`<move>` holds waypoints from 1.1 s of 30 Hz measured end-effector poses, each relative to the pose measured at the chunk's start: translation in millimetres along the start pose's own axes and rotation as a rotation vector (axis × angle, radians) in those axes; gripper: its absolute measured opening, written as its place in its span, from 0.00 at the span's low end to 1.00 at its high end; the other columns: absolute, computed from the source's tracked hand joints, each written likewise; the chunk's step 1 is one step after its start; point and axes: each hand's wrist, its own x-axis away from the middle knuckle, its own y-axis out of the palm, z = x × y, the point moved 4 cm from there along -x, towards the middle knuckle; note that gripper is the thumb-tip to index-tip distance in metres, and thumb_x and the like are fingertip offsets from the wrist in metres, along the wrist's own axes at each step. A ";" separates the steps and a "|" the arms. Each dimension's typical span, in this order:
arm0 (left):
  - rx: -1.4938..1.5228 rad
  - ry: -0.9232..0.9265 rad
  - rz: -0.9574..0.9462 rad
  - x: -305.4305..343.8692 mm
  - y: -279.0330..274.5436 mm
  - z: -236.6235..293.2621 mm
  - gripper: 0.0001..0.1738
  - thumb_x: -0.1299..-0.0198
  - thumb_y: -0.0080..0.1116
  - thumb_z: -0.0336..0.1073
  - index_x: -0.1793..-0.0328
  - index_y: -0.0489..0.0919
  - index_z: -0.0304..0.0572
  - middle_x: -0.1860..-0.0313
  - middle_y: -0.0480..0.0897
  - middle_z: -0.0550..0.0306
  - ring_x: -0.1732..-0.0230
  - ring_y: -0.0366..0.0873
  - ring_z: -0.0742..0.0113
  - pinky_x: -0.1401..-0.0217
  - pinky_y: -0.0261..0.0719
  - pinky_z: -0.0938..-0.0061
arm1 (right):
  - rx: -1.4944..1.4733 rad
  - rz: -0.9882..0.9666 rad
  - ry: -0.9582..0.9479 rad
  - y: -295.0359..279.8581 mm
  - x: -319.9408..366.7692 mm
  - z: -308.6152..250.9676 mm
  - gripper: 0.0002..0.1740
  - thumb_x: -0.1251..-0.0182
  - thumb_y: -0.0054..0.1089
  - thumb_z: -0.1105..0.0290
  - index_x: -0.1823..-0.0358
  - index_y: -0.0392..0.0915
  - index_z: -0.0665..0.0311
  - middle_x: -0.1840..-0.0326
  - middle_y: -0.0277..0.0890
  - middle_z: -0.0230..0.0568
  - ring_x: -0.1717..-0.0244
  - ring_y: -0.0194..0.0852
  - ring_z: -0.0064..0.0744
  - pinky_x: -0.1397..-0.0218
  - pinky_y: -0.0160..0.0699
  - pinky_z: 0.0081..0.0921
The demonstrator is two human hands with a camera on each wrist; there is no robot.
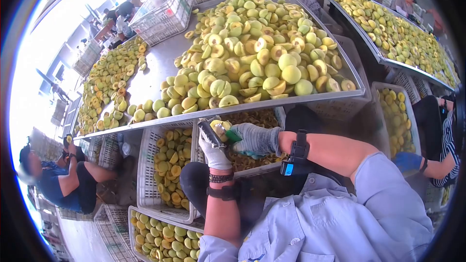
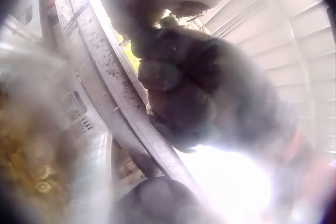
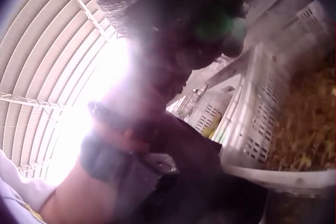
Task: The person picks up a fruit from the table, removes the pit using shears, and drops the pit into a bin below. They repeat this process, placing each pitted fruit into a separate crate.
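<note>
Above the crates in the head view, my left hand (image 1: 213,154), in a white glove with dark fingers, holds a yellow-green fruit piece (image 1: 221,126). My right hand (image 1: 256,139), in a grey knit glove, grips a green-handled tool (image 1: 233,137) right against the fruit; the tool's working end is hidden. The right wrist view shows the glove (image 3: 157,14) and a blurred bit of green handle (image 3: 216,27). In the left wrist view, the gloved hand (image 2: 184,82) is dark and blurred. Both hands are just in front of the metal table's edge (image 1: 194,115).
A heap of whole and halved fruit (image 1: 247,53) covers much of the table. Below stand a crate of halves (image 1: 145,184), a crate of brownish scraps (image 3: 252,129) and another fruit crate (image 1: 132,223). A seated person (image 1: 63,179) works at left; a blue-gloved hand (image 1: 408,162) shows at right.
</note>
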 end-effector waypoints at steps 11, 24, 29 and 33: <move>-0.405 0.221 -0.003 -0.8 -3.7 -6.6 0.18 0.37 0.43 0.43 0.59 0.75 0.33 0.68 0.77 0.60 0.70 0.71 0.75 0.67 0.72 0.80 | 0.098 0.170 -0.186 13.4 1.1 21.8 0.14 0.52 0.53 0.76 0.61 0.70 0.66 0.75 0.74 0.44 0.76 0.71 0.32 0.71 0.69 0.29; -0.785 0.168 -0.158 14.6 2.0 -14.8 0.20 0.37 0.39 0.41 0.50 0.72 0.31 0.62 0.76 0.47 0.65 0.74 0.60 0.60 0.73 0.72 | -0.641 0.079 -0.073 39.2 -37.7 88.6 0.15 0.44 0.53 0.68 0.54 0.71 0.60 0.61 0.72 0.38 0.59 0.68 0.31 0.56 0.63 0.28; -1.076 0.118 -0.101 11.1 -1.4 -22.1 0.22 0.35 0.36 0.42 0.50 0.70 0.27 0.62 0.76 0.48 0.65 0.73 0.62 0.59 0.73 0.70 | -0.554 0.083 0.118 33.9 -45.4 108.7 0.17 0.54 0.57 0.72 0.59 0.73 0.64 0.60 0.74 0.40 0.57 0.72 0.33 0.56 0.71 0.26; -1.168 -0.022 -0.091 13.6 3.2 -27.1 0.23 0.35 0.35 0.41 0.49 0.69 0.26 0.60 0.76 0.47 0.63 0.73 0.61 0.57 0.72 0.69 | -0.852 0.068 0.067 36.2 -58.7 121.3 0.17 0.51 0.55 0.70 0.57 0.72 0.64 0.58 0.74 0.41 0.56 0.71 0.32 0.54 0.69 0.25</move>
